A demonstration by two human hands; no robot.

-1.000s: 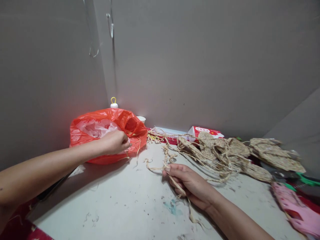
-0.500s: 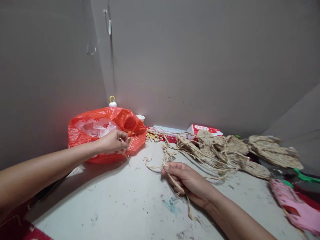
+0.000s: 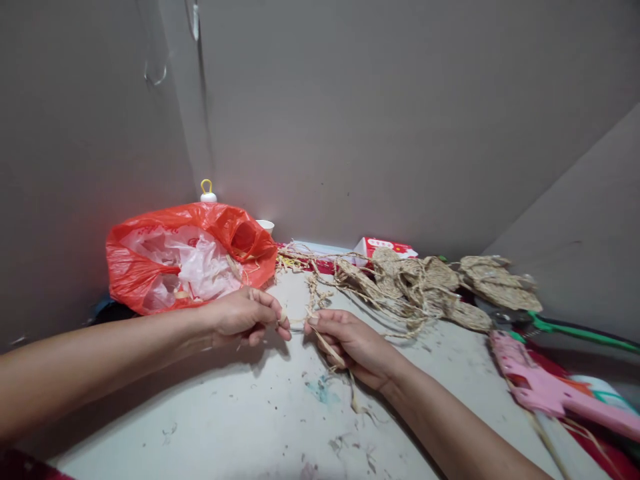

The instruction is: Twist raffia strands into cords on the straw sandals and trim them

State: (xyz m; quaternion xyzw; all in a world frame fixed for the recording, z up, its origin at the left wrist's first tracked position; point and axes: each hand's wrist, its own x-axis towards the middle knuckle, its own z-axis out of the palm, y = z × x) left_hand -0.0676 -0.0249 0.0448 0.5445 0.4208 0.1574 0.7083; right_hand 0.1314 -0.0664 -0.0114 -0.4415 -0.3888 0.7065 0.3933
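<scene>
A short stretch of tan raffia strand (image 3: 297, 322) runs between my two hands above the grey table (image 3: 225, 413). My left hand (image 3: 253, 315) is closed, its thumb and fingers pinching the strand's left end. My right hand (image 3: 345, 340) pinches the strand between thumb and forefinger, and a loose tail (image 3: 356, 397) hangs below its fingers. From the right fingertips a knotted fibre cord (image 3: 314, 287) runs back toward the far edge. Beyond my left hand lies an open red plastic bag (image 3: 135, 257) with a white bag (image 3: 203, 263) and fibre scraps inside.
Coiled woven fibre pieces (image 3: 425, 280) pile up at the back right. A pink glue gun (image 3: 540, 383) and green-handled tool (image 3: 575, 331) lie at the right. Against the grey wall stand a red-and-white box (image 3: 385, 248), a white cup (image 3: 266, 225) and a white-topped item with a yellow loop (image 3: 208, 196).
My left hand has moved right and down from the red bag to the strand beside my right hand. The view has shifted to the right; my right hand keeps its pinch.
</scene>
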